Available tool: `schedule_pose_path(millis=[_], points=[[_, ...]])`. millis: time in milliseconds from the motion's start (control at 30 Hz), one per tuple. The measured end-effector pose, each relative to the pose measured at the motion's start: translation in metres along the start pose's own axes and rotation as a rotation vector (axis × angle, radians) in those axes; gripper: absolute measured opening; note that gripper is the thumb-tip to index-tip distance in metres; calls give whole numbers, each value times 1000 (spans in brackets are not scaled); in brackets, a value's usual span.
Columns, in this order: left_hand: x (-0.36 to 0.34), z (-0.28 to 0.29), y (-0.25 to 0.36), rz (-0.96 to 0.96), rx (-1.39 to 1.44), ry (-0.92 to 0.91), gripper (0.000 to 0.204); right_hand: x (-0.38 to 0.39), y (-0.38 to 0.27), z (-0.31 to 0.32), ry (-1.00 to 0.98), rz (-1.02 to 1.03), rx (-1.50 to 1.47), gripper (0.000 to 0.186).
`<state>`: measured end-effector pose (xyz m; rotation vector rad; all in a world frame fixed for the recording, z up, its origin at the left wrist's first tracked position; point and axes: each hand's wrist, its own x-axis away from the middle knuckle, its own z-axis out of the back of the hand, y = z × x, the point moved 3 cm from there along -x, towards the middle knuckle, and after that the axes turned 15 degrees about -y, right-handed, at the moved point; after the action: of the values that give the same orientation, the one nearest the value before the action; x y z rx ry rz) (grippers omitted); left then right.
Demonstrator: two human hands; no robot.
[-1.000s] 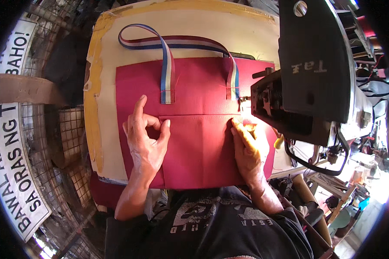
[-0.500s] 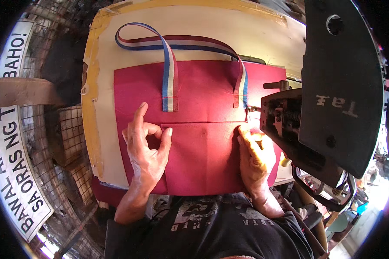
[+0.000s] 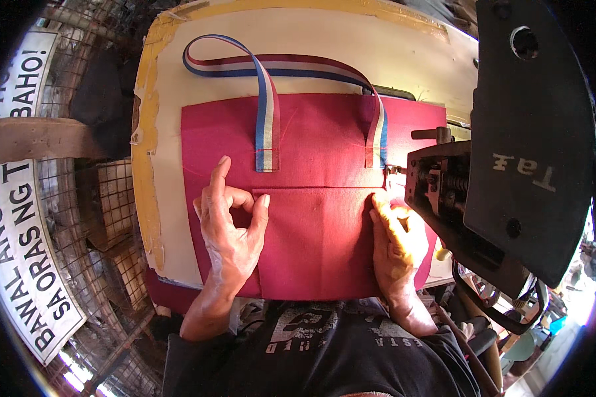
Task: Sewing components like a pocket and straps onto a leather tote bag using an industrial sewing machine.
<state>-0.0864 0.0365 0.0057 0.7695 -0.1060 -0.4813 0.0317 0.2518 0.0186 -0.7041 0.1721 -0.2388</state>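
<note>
A wide maroon fabric panel [image 3: 311,142] lies flat, with a smaller maroon fabric piece [image 3: 314,245] over its lower part. My left hand [image 3: 232,231] pinches the upper left corner of the smaller piece between thumb and index finger, the other fingers raised. At the upper right corner, my right hand [image 3: 400,248] is closed with its fingertips on the edge, close to the sewing machine's needle area [image 3: 392,171]. A blue, white and red striped strap [image 3: 267,132] loops above, both ends lying on the large panel.
The dark sewing machine head [image 3: 530,145] rises on the right, close to my right hand. Beneath the fabric is a cream tabletop [image 3: 417,49] with worn yellow tape along its rim [image 3: 146,165]. Wire mesh [image 3: 106,198] and a white printed sign [image 3: 30,264] stand at the left.
The whole picture has shifted slightly to the right. Both hands and the fabric keep the same places relative to each other.
</note>
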Motion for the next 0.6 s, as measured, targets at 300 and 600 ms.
schedule_pose_path(millis=[300, 600], points=[[-2, 3, 6, -14, -32, -25, 77, -2, -3, 1, 3, -1, 50, 30], [-1, 2, 0, 0, -34, -9, 84, 1, 0, 1, -4, 19, 89, 32]])
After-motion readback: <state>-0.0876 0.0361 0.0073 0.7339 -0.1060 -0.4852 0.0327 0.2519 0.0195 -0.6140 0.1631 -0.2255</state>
